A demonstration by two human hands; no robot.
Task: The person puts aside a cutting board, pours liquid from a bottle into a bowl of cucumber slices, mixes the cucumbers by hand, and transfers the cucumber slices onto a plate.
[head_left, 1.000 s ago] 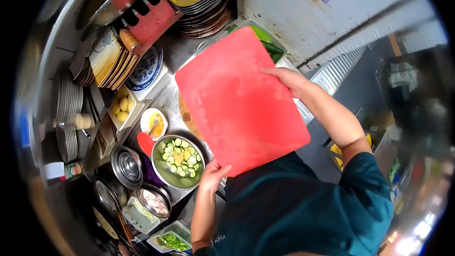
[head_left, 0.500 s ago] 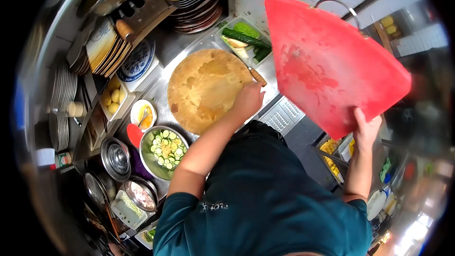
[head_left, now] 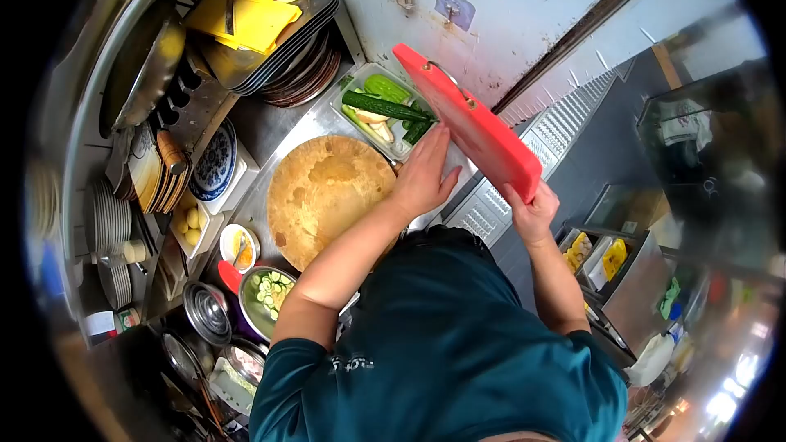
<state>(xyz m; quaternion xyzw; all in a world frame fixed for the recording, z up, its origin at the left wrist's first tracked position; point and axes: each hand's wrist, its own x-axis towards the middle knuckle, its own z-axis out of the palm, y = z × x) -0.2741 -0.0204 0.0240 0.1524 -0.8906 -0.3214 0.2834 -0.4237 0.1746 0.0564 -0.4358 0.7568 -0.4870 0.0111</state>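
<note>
A red cutting board [head_left: 483, 127] with a metal handle stands tilted, nearly edge-on to me. My right hand [head_left: 534, 211] grips its near lower corner, thumb on the front. Fingers stretched and thumb apart, my left hand [head_left: 426, 172] reaches to the board's left side; whether its fingertips touch the board I cannot tell. Beneath that forearm lies a round wooden chopping block [head_left: 327, 196], wet-stained on top. Just beyond the left fingers, a clear container [head_left: 350, 119] holds a long cucumber [head_left: 385, 106] and other vegetables. The wooden-handled tool beside the block is mostly hidden by my left hand.
Left of the block are a bowl of sliced cucumber [head_left: 270, 290], a small white bowl [head_left: 240, 247] and steel bowls [head_left: 207, 311]. Stacked plates [head_left: 303, 74] and yellow cutting boards [head_left: 246, 20] stand at the back left. A white wall [head_left: 524, 16] rises behind.
The red board has turned from face-on to nearly edge-on and come left, the right hand still on it. My left hand has left the wooden handle and reached toward the board. The view has shifted.
</note>
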